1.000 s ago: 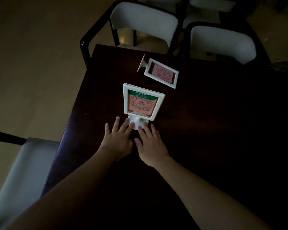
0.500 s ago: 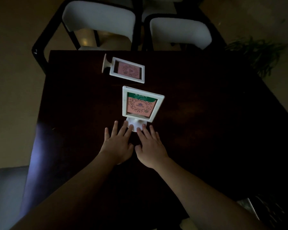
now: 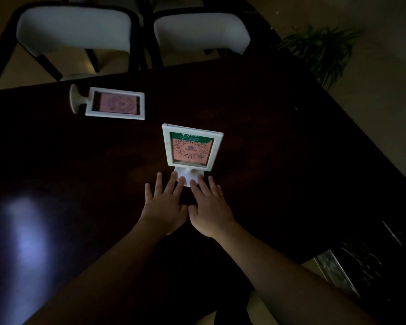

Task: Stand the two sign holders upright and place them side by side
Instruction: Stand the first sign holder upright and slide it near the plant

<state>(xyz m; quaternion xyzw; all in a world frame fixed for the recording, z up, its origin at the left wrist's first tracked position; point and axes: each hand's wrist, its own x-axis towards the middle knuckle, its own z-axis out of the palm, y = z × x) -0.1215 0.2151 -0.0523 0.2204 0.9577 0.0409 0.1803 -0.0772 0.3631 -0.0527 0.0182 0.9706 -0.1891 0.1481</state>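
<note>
A white sign holder [image 3: 190, 148] with a pink and green card stands upright on its round base near the middle of the dark table [image 3: 279, 148]. My left hand [image 3: 164, 202] and my right hand [image 3: 209, 205] lie flat side by side in front of it, fingers spread, with the fingertips resting on the base. Neither hand grips anything. A second white sign holder [image 3: 113, 105] with a pink card lies flat on the table at the far left, its round base pointing left.
Two white-cushioned chairs [image 3: 75, 29] [image 3: 202, 31] with dark frames stand behind the table's far edge. A potted plant [image 3: 319, 45] is at the far right. A patch of light glare [image 3: 24, 235] sits on the table's near left.
The camera view has swung, shifting the table and the lying holder leftwards in the picture. My hands and the upright holder keep the same positions relative to each other.
</note>
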